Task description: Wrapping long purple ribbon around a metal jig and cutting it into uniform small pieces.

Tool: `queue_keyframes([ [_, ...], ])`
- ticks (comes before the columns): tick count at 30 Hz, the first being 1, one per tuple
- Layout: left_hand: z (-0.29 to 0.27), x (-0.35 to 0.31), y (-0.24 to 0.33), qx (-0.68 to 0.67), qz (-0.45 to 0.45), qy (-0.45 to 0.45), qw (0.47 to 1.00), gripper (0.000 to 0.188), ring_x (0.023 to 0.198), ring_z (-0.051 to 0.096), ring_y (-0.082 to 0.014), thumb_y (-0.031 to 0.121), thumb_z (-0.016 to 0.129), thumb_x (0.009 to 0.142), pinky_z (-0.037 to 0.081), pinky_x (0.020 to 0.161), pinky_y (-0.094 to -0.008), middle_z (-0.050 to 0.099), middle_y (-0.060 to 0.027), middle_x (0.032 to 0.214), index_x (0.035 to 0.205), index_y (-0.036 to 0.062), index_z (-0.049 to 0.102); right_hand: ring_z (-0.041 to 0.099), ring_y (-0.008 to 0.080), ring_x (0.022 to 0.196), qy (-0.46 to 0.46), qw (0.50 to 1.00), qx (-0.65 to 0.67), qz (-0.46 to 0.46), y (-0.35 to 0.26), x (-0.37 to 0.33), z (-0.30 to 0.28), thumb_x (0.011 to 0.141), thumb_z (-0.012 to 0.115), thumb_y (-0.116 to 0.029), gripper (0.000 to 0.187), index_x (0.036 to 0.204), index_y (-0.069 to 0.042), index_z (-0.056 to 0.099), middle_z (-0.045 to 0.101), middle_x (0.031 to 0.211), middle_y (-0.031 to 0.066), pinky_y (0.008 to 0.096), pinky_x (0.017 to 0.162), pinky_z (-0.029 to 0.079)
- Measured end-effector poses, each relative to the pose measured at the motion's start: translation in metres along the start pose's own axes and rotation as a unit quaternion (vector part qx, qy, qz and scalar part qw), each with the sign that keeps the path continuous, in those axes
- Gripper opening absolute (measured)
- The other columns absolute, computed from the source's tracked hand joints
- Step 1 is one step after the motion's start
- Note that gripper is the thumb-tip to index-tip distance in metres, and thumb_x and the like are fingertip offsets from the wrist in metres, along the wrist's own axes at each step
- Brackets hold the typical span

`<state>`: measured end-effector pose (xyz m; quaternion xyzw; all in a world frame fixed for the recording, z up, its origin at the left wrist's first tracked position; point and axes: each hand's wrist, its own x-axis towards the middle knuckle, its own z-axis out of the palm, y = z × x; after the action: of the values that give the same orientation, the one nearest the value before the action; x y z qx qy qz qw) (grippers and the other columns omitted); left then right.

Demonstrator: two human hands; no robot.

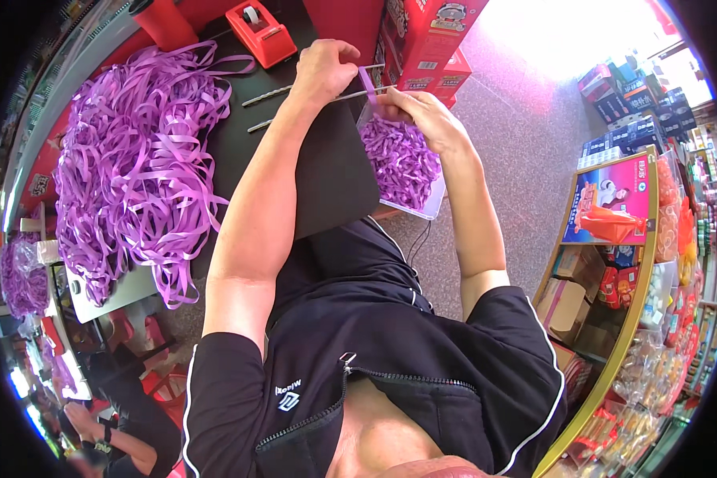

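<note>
Two thin metal rods, with spiral grooves at their left ends, lie side by side and stick out past the dark tabletop's right edge. A short length of purple ribbon runs across both near their right ends. Over the rods, my left hand is closed with curled fingers; what it grips is hidden. My right hand pinches at the ribbon's lower part, by the nearer rod's tip. Below it, a white tub holds many small purple ribbon pieces. A big tangled heap of purple ribbon covers the table's left side.
A red tape dispenser stands at the table's far side, near a red cylinder. Red cartons rise just beyond my hands. To the right are a shelf unit with packaged goods and stacked boxes. Another person sits lower left.
</note>
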<state>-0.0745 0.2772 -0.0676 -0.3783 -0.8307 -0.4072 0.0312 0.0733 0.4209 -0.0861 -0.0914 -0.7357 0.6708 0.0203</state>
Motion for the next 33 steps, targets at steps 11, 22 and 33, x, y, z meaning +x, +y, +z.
queue_keyframes([
  [11,-0.045,-0.031,0.062,-0.161,-0.214,-0.216,0.939,0.028,0.071,0.066,-0.0254,0.015,0.039,0.093,0.058,0.067,-0.0372,0.063,-0.0205,0.088,0.112,-0.0063,0.042,0.035,0.0026,0.057,-0.009,0.998,0.050,0.046,-0.003,0.008,-0.005,0.094,0.051,-0.036,0.040,0.091,-0.001,0.069,0.046,0.065,-0.0074,0.0208,0.052,0.028],
  [22,0.000,-0.050,0.027,-0.759,-0.299,-0.253,0.521,0.054,0.090,0.060,-0.0340,0.050,0.044,0.093,0.041,0.089,-0.0521,0.055,-0.0233,0.102,0.123,0.0058,0.037,0.042,0.0022,0.062,0.011,0.998,0.028,0.062,-0.007,0.008,0.002,0.093,0.051,-0.043,0.042,0.098,-0.006,0.071,0.054,0.071,-0.0090,0.0173,0.055,0.031],
  [33,0.006,-0.069,0.069,-0.808,-0.209,-0.010,0.550,0.079,0.137,0.011,-0.0353,0.054,0.041,0.092,0.009,0.109,-0.0515,0.010,-0.0090,0.152,0.148,0.0135,0.002,0.047,0.0053,0.068,0.184,0.974,-0.047,-0.126,-0.044,-0.010,0.011,0.092,0.056,-0.023,0.027,0.106,-0.004,0.068,0.057,0.078,-0.0030,0.0191,0.061,0.036],
])
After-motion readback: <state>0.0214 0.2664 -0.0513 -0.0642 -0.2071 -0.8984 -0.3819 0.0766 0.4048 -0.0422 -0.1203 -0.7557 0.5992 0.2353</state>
